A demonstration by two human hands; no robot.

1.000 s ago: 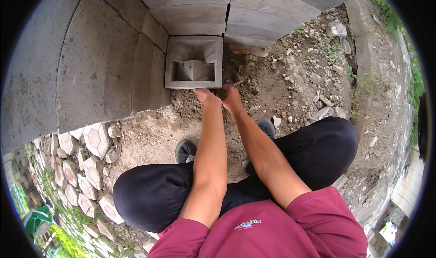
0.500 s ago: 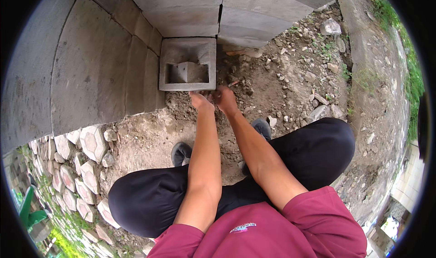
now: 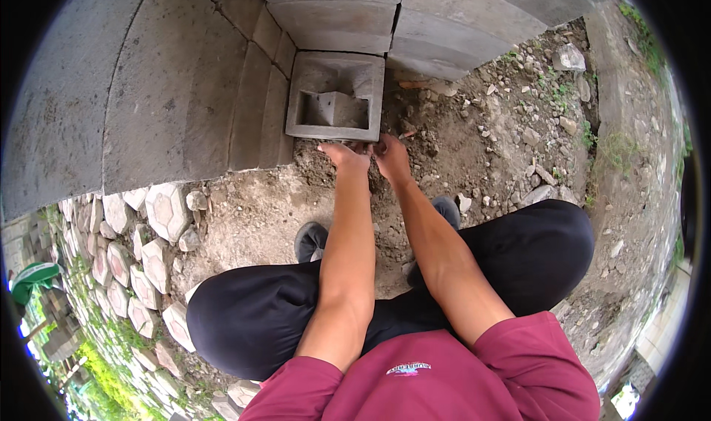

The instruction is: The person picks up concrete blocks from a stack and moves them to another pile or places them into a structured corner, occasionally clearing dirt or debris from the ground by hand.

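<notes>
Block [image 3: 333, 132], as I watched remotely, sat in the corner, the left wall [image 3: 170, 88] just beside it. My view had swung slightly over the last second, yet the block kept its place against the walls. The left hand [image 3: 343, 156] stayed at its near edge, and the right hand [image 3: 393, 159] stayed close by at the near right corner. Fingertips were hidden, so I couldn't tell whether either hand gripped anything. Stones [image 3: 530, 137] lay farther right. I judged that work remained at that edge, without visible progress.
</notes>
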